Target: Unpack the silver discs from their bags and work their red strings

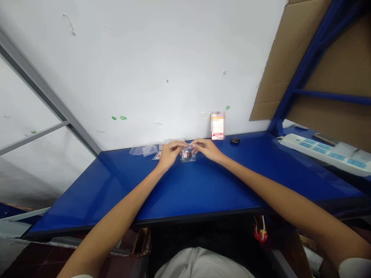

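Between my two hands hangs a small clear plastic bag (188,155) with a dark round item and something red inside; what the item is, I cannot make out. My left hand (171,153) pinches the bag's top edge from the left. On the other side, my right hand (206,148) grips the same edge, its fingertips close to the left ones. Behind and left of my left hand lie more clear plastic bags (149,150), some showing red and white. A small black object (235,141) rests on the blue table (185,193) to the right.
A box or card (218,126), partly blurred, stands against the white wall (174,58). At right a white power strip (327,152) lies near a blue metal frame (307,61) backed by cardboard (278,58). The table's dark front edge (203,217) runs before my lap.
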A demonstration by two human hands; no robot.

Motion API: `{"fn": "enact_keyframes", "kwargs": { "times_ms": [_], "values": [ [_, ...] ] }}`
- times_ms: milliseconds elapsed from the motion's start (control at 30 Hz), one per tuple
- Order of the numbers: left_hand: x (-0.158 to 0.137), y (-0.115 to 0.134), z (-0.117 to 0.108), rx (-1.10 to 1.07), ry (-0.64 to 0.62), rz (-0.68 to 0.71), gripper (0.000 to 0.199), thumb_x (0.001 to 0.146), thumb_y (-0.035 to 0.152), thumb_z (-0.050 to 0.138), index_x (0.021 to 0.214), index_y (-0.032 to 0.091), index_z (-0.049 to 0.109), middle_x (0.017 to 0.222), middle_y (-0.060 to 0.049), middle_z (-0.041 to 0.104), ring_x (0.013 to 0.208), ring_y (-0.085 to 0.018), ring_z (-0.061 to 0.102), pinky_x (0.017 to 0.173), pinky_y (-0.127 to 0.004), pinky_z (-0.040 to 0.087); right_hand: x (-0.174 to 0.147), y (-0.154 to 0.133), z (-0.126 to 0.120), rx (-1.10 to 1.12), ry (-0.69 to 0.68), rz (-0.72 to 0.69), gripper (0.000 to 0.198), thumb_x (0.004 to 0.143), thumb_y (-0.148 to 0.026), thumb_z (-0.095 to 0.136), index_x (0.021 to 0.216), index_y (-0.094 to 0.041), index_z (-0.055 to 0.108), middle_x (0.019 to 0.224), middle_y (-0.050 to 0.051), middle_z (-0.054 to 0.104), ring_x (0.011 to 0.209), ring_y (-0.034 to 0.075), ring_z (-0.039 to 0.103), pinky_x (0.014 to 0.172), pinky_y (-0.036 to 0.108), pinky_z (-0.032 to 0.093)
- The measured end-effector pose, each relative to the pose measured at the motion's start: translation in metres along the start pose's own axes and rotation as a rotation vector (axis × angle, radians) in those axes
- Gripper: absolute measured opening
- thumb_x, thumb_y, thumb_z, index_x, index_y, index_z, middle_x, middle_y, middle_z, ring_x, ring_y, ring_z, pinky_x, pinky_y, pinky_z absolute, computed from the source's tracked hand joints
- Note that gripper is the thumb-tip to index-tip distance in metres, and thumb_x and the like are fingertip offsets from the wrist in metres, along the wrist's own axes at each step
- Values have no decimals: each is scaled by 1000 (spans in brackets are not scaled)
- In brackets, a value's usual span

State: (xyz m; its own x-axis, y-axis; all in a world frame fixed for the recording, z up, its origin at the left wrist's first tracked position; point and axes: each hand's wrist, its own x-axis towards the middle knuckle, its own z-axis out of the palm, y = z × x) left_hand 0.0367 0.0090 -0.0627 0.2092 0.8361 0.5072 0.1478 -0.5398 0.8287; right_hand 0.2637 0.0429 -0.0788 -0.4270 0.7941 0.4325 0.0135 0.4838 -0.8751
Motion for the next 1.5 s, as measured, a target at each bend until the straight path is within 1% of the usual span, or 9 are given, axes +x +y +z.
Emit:
{"fn": "enact_keyframes", "kwargs": {
  "times_ms": [100,300,467,667,833,967,1100,1333,1500],
  "values": [
    [1,-1,-2,-27,-18,-71,25,92,34,67,98,17,84,120,-11,78,80,-17,69,71,-30,58,-1,-3,-1,0,-3,9,32,94,-43,69,117,-22,76,90,5,77,77,23,73,72,38,60],
    [0,3,-10,66,-101,-110,29,92,32,61,100,17,85,106,-8,82,73,-16,69,77,-31,59,-4,-8,-6,49,-55,37,35,95,-41,62,121,-23,75,97,5,79,89,24,76,88,42,60],
    [-1,0,-2,130,-81,-112,31,93,42,70,103,16,82,100,-9,81,80,-19,72,72,-29,58,-4,-7,-2,-98,-2,80,31,88,-46,78,104,-20,80,97,7,81,88,26,76,85,40,61],
    [-1,-5,1,83,-50,-114,41,91,40,78,125,20,67,112,-9,81,80,-18,76,72,-29,59,-3,-1,-3,-121,-28,46,30,90,-45,75,99,-18,82,88,7,81,78,21,75,78,36,61],
    [0,-9,-3,252,-115,-100,34,98,51,69,100,19,79,91,-6,81,81,-23,77,74,-33,61,-2,1,-4,-146,16,4,27,89,-45,77,97,-20,85,90,6,82,80,23,76,81,37,62],
    [1,-8,-4,310,-88,-85,33,100,50,66,100,20,81,81,-3,80,72,-23,76,71,-33,59,0,0,-1,-166,108,24,23,87,-42,79,93,-21,86,84,6,82,75,23,75,75,36,62],
    [1,-3,-7,454,-65,18,30,103,44,62,100,21,81,78,-1,78,71,-20,74,70,-30,55,-3,-6,3,-124,21,25,28,90,-44,77,101,-20,84,86,6,81,79,22,76,76,34,62],
    [2,-6,-15,422,-171,55,32,104,45,60,108,20,81,87,-4,80,74,-20,74,73,-31,58,-4,-6,0,-137,16,24,24,87,-34,77,104,-18,81,89,6,80,78,20,75,76,32,62],
    [1,-8,-16,285,-250,43,34,97,36,69,127,20,75,110,-8,81,87,-22,77,78,-32,62,-1,-2,-6,-81,5,29,22,86,-31,75,103,-19,82,89,5,80,74,19,73,75,33,61]
  ]
}}
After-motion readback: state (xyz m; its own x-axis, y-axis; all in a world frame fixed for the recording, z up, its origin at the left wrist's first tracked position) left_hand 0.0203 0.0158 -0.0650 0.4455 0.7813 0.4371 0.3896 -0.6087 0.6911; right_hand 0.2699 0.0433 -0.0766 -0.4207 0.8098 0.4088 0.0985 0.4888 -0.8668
